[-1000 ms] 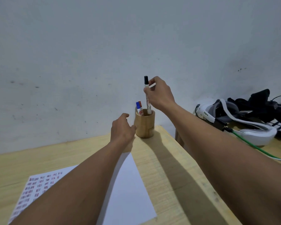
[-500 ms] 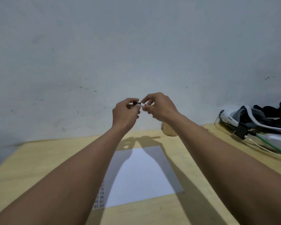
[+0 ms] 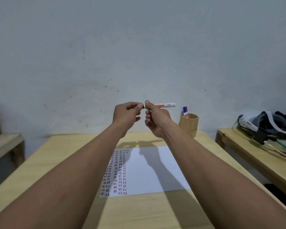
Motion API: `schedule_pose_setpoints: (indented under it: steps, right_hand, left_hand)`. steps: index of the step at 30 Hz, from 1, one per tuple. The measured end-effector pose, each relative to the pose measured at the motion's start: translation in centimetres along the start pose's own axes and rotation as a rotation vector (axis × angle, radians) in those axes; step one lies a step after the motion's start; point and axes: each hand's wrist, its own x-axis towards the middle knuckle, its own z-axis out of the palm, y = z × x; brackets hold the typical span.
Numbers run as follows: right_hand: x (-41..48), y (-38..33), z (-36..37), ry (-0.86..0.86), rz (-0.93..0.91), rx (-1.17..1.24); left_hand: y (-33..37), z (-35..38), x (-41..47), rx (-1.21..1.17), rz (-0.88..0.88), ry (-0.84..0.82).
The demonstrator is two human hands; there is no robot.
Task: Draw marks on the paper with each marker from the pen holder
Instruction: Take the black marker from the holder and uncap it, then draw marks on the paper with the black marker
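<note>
Head view: above the paper (image 3: 149, 169) on the surface (image 3: 69, 156), the right hand (image 3: 157, 119) grips the marker (image 3: 165, 105) by its light, rigid, probably smooth barrel, while the left hand (image 3: 126, 114) has its fingers (image 3: 139, 106) pinched around the cap end, apparently to pull it off.

Both forearms are bare to the frame edge, no sleeves or jewellery visible.

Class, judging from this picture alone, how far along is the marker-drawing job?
Done: columns of short red and dark marks fill the white paper's left side. In hand: the right hand holds a white marker level while the left hand grips its cap end. Left: two markers wait in the round wooden pen holder.
</note>
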Motion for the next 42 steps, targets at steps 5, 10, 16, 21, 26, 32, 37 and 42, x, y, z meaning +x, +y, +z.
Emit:
schedule_pose_setpoints:
  steps: [5,10,16,21,26,32,37,42]
  right_hand:
    - [0.1,1.4,1.7,-0.052,-0.031,0.079]
    - [0.2,3.2,3.3,-0.051,-0.074,0.116]
    - [0.4,4.7,4.0,-0.001,-0.088,0.055]
    - [0.4,6.0,3.5,-0.037,-0.033,-0.103]
    - [0.6,7.7,3.6,-0.053,-0.002,-0.157]
    - [1.1,8.9,3.1,-0.054,-0.026,-0.244]
    - [1.5,9.6,2.1,-0.05,-0.103,-0.34]
    - [2.3,11.4,1.2,0.06,-0.234,-0.681]
  left_hand:
    - [0.2,-2.5,-0.1,0.06,-0.043,0.002]
    - [0.0,-4.2,-0.2,0.088,-0.066,0.023]
    - [-1.7,-8.1,0.1,0.289,-0.077,0.06]
    - [-4.6,-11.2,-0.2,0.676,-0.064,0.167]
    - [-7.7,-11.9,-1.5,0.864,-0.077,0.126]
    - [-10.0,-11.9,-3.0,0.999,-0.084,0.111]
    - [-11.3,-11.9,-3.8,1.021,-0.071,0.137]
    - [-11.7,-12.3,-5.3,1.111,-0.059,0.085]
